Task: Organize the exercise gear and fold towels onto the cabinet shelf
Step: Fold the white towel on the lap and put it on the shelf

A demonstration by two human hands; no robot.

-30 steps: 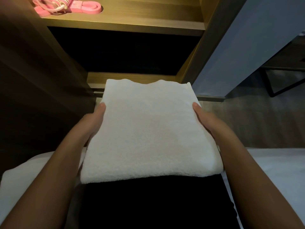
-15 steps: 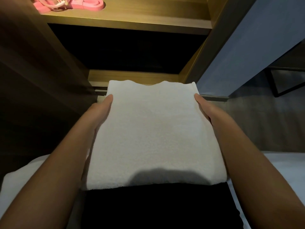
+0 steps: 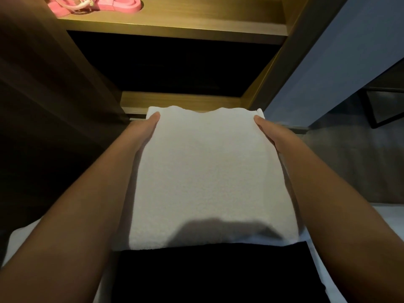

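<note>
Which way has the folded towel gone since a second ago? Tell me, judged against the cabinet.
Yes. The folded white towel, held between the left hand and the right hand, has moved forward: its far edge now overlaps the lower shelf's front edge.

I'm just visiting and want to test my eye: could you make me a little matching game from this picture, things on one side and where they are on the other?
Things:
1. folded white towel
2. pink exercise bands
3. left hand
4. right hand

Places:
A. on the lit upper shelf
B. held between both hands, in front of the cabinet
C. on the towel's right edge
D. on the towel's left edge

Pairs: 1-B, 2-A, 3-D, 4-C
</note>
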